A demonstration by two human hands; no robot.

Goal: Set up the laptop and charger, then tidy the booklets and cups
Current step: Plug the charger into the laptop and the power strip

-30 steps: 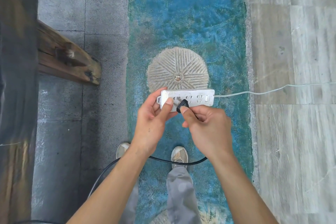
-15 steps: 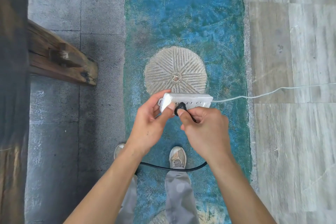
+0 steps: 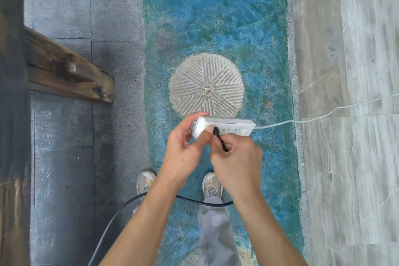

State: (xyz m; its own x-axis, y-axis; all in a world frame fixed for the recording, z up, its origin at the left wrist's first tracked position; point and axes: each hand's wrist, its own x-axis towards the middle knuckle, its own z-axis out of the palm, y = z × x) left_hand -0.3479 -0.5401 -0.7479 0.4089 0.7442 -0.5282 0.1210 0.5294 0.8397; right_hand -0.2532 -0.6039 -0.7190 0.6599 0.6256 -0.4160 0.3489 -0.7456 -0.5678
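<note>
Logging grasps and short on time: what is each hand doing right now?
Left hand: closed on the white power strip.
Right hand: closed on the black plug at the strip's sockets.

Black charger plug [image 3: 216, 132] at white power strip [image 3: 228, 125]
Strip held level in the air; plug set against a left-end socket.

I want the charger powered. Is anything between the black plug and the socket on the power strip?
Nothing visible. The right hand holds the black plug right at the face of the power strip, which the left hand grips at its end. Its thumb lies beside the plug, not across it.
</note>
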